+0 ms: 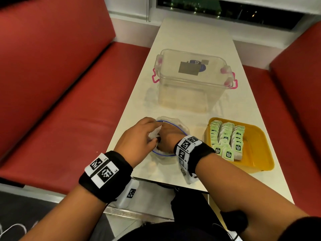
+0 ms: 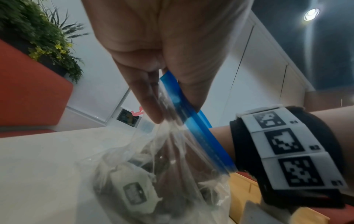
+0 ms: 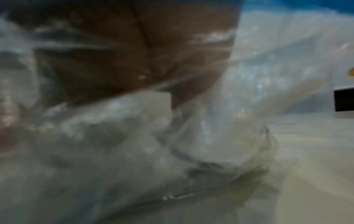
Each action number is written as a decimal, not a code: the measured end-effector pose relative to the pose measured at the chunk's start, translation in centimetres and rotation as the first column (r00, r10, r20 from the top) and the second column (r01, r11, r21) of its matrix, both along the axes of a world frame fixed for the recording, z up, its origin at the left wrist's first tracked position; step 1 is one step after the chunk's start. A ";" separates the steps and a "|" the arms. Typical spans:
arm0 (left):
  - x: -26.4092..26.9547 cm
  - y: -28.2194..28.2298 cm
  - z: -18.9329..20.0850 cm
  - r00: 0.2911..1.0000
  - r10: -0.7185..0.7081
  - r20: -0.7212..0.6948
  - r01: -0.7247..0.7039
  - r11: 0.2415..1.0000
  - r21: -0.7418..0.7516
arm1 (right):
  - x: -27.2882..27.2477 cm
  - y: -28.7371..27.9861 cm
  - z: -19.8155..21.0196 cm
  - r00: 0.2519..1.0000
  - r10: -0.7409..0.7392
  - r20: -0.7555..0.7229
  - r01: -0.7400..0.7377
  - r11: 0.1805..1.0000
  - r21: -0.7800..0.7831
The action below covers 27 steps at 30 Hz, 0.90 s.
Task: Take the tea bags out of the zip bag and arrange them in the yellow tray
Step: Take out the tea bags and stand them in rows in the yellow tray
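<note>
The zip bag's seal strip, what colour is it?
Blue; the seal strip of the zip bag shows best in the left wrist view.

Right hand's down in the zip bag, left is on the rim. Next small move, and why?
Probably: right hand closes on one tea bag and lifts it out toward the yellow tray. The left hand pinches the zip bag rim open, bags remain inside, and the tray's right side is bare.

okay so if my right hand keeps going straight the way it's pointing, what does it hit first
Most likely the tea bags at the bottom of the zip bag; the right hand already reaches inside, though depth there is unclear.
</note>
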<state>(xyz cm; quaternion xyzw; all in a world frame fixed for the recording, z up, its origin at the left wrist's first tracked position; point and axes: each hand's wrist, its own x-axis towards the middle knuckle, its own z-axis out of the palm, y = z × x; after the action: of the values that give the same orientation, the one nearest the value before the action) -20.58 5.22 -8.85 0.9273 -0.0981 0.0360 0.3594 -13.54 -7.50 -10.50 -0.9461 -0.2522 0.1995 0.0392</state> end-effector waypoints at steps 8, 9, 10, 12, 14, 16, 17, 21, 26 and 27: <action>0.4 0.2 0.0 1.000 0.027 0.005 -0.027 1.000 -0.004 | -1.1 -0.2 0.2 0.997 -0.072 0.035 0.069 0.994 0.082; 0.4 0.2 0.0 1.000 0.025 0.005 -0.025 1.000 -0.001 | -1.4 -0.4 0.6 0.996 -0.080 0.030 0.076 0.992 0.105; 0.4 0.1 0.0 1.000 0.025 0.007 -0.025 1.000 -0.001 | -1.7 -0.7 1.0 0.996 -0.069 0.052 0.062 0.990 0.130; 0.4 -0.1 0.1 0.999 0.029 0.018 -0.029 1.000 -0.002 | -2.4 -1.3 1.7 0.994 -0.058 0.091 0.044 0.988 0.147; 0.4 -0.5 0.2 0.999 0.031 0.021 -0.031 0.999 0.010 | -3.0 -1.9 2.2 0.991 -0.053 0.123 0.040 0.993 0.108; 0.5 -0.9 0.3 0.999 0.029 0.039 -0.031 0.998 0.052 | -3.3 -2.5 2.9 0.988 -0.098 0.115 0.087 0.991 0.101; 0.6 -1.2 0.4 0.999 0.017 0.051 -0.021 0.997 0.073 | -3.4 -2.8 3.2 0.987 -0.136 0.088 0.126 0.985 0.118; 0.9 -2.2 0.8 0.999 -0.043 0.002 0.042 0.996 0.076 | -3.7 -3.3 4.1 0.974 -0.226 -0.010 0.223 0.951 0.213; 1.2 -2.6 0.9 0.999 -0.045 0.006 0.044 0.994 0.101 | -4.1 -3.9 4.7 0.970 -0.240 -0.043 0.243 0.936 0.256; 1.2 -2.6 1.0 0.999 -0.043 0.006 0.042 0.994 0.105 | -4.2 -3.9 4.9 0.970 -0.239 -0.029 0.239 0.935 0.262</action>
<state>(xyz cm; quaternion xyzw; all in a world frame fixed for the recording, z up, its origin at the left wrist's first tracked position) -19.33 2.59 -7.88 0.9424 -0.1211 0.0271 0.3107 -17.77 -11.45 -5.59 -0.9564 -0.1597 0.1563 0.1882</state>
